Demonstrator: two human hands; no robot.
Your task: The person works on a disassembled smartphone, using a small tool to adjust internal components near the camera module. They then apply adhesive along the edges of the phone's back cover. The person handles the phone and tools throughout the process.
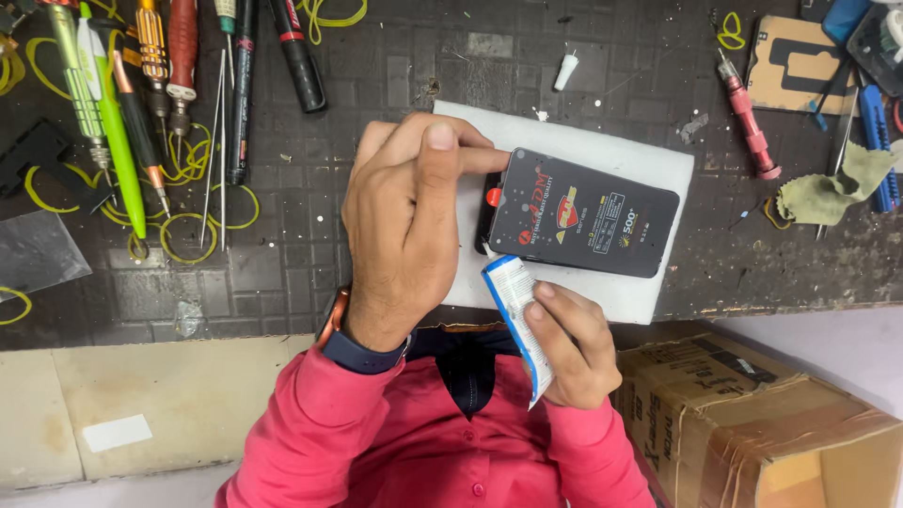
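On the dark worktop (376, 235), near its front edge, a white pad (649, 160) carries a black phone panel (583, 214) whose long axis runs left to right. The left hand (404, 226) covers the panel's left end, fingers (437, 155) curled closed on that end. Just in front, the right hand (569, 343) has its fingers wrapped round a small blue-and-white tube (515, 301), nozzle touching the panel's front left corner.
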